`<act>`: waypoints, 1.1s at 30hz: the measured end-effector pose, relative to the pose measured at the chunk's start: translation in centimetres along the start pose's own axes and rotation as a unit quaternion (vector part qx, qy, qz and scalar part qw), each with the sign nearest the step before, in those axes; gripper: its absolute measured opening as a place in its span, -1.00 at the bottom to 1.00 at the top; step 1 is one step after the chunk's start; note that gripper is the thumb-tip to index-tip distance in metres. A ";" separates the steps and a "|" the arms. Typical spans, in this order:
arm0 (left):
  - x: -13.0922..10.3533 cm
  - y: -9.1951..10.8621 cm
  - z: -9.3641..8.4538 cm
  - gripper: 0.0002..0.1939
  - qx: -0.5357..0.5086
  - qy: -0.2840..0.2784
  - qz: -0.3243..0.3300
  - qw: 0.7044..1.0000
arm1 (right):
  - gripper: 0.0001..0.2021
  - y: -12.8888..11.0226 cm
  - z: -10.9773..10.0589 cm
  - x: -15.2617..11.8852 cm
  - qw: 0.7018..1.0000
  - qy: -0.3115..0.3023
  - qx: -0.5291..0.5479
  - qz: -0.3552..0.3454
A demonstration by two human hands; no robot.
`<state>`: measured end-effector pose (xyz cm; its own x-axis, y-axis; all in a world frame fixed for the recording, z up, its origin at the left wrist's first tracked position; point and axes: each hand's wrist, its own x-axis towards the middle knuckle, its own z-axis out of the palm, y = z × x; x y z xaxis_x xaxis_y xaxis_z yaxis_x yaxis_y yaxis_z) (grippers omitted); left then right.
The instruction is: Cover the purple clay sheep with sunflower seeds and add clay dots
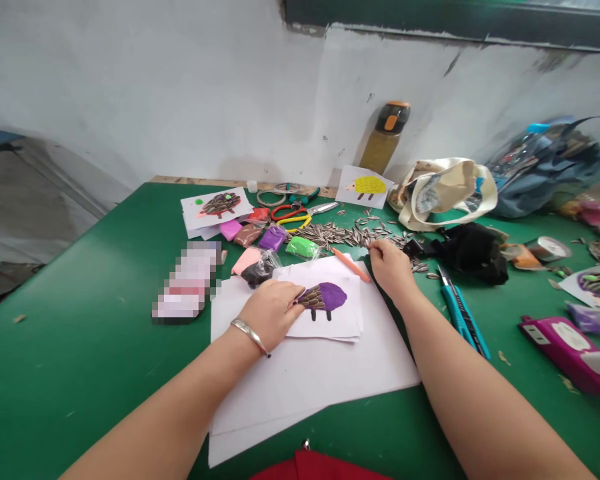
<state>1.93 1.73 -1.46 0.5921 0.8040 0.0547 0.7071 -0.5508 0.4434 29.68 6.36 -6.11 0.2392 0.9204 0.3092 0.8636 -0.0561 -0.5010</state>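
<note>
My left hand (271,308), a silver bangle at its wrist, lies on a small white sheet (347,327) and steadies it, thumb and forefinger apart. On that sheet is a purple clay hedgehog (334,297) with two dark legs; sunflower seeds (313,298) cover its left part in rows. My right hand (393,267) is at the near edge of a loose pile of sunflower seeds (325,235), fingertips drawn together and touching it. Whether a seed is between them is hidden. An orange pen-like stick (351,265) lies left of this hand.
Larger white paper (300,393) lies underneath. Wrapped clay packs, including a green one (303,248), and scissors (295,220) lie behind. A teal utility knife (463,313), black bag (473,253) and magenta case (573,353) are right. A bottle (383,140) stands by the wall.
</note>
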 end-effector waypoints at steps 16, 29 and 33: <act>-0.2 -0.4 -0.9 -0.79 0.045 -0.013 -0.012 0.999 | -0.67 -3.6 -2.2 -1.3 0.993 0.003 0.109 -0.047; 0.0 -0.6 -0.9 -0.79 0.087 -0.038 -0.033 0.995 | -0.73 -12.5 -0.3 -4.1 0.961 -0.209 -0.017 -0.180; 0.0 -0.5 -0.9 -0.81 0.073 -0.039 -0.037 0.996 | -0.77 -13.2 -0.1 -4.3 0.944 -0.248 -0.096 -0.195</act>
<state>1.25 2.18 -0.88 0.5600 0.8273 -0.0448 0.7955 -0.5219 0.3079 17.25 3.15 -0.76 -0.3099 0.9508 0.0003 0.9190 0.2996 -0.2560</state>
